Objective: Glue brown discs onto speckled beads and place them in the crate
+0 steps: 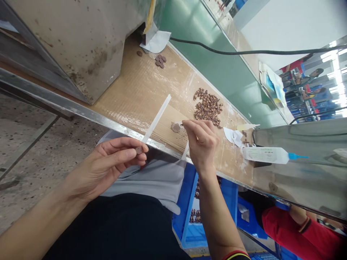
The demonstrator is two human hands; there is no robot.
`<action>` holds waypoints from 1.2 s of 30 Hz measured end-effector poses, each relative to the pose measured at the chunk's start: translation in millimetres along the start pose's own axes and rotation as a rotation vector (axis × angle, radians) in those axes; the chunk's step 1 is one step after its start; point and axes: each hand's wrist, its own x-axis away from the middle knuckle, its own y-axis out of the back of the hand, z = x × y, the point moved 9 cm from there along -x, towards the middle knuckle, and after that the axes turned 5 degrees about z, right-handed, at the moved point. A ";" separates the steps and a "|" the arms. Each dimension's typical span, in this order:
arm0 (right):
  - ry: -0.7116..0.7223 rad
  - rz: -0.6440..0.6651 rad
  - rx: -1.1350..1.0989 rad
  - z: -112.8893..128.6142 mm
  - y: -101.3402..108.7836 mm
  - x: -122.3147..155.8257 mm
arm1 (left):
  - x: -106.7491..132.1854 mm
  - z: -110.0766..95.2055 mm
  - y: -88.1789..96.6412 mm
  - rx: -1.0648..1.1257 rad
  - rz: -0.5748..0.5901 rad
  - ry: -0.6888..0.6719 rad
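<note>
My left hand (116, 157) pinches a small round brown disc (139, 150) between thumb and fingertips, just off the bench's front edge. Over the bench, my right hand (202, 139) has its thumb and forefinger closed together; a tiny dark bit shows at the tips, too small to name. Those fingertips are right beside a small round dish (176, 127) with a greyish-brown middle, on a cardboard piece (165, 124). Behind my right hand spreads a heap of small coppery-brown parts (208, 106). More brown discs (160, 60) lie toward the far left of the bench.
A stained metal housing (89, 43) stands at the left. On the right are a white squeeze bottle (267, 155) with a blue nozzle and paper scraps (232, 136). Below the bench sits a blue crate (189, 231). A black cable (217, 53) crosses behind; a person's red sleeve (282, 224) is at lower right.
</note>
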 end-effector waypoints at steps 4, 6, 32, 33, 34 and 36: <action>-0.011 0.000 -0.023 -2.6 -0.6 -0.2 | -0.1 1.2 1.9 -0.011 -0.011 -0.003; -0.011 -0.014 -0.025 -2.2 0.7 -0.2 | -0.1 1.9 2.5 -0.016 -0.010 -0.003; -0.005 -0.085 -0.032 6.4 2.3 -5.7 | 1.7 1.0 5.6 -0.023 -0.037 -0.008; 0.021 -0.090 -0.017 8.2 3.3 -5.2 | 1.7 1.0 5.5 -0.023 -0.035 -0.005; 0.048 -0.089 0.003 9.8 3.5 -4.7 | 1.7 1.0 5.3 -0.023 -0.031 -0.003; 0.084 -0.066 0.052 11.0 1.3 -4.3 | 1.7 1.1 4.9 -0.019 -0.023 -0.001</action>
